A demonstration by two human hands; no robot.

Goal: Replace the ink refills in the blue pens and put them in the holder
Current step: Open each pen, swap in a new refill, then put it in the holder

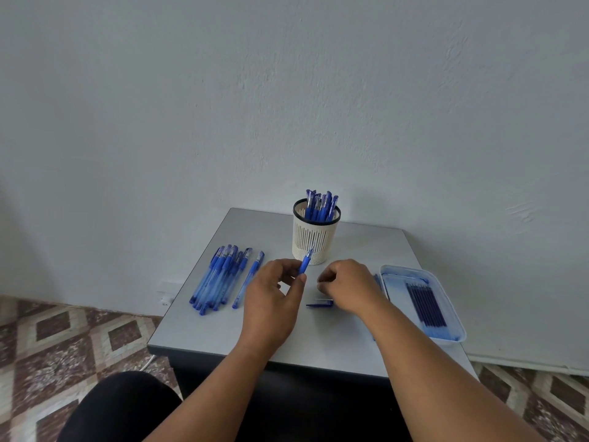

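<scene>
Left hand (271, 301) holds a blue plastic pen (305, 263) — uncapped.
Its fingers (298, 279) pinch the barrel, tip toward the cream slatted holder (314, 239); right hand (349, 287) fingers curled — contents unclear — over the grey desk (204, 330).

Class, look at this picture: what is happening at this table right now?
A person is refilling blue pens. The left hand pinches an uncapped pen, tip up, in front of the holder, which already holds several pens. The right hand is curled beside it; what it holds is hidden. A cap lies on the table, more pens wait at left, and refills lie in a tray.
</scene>
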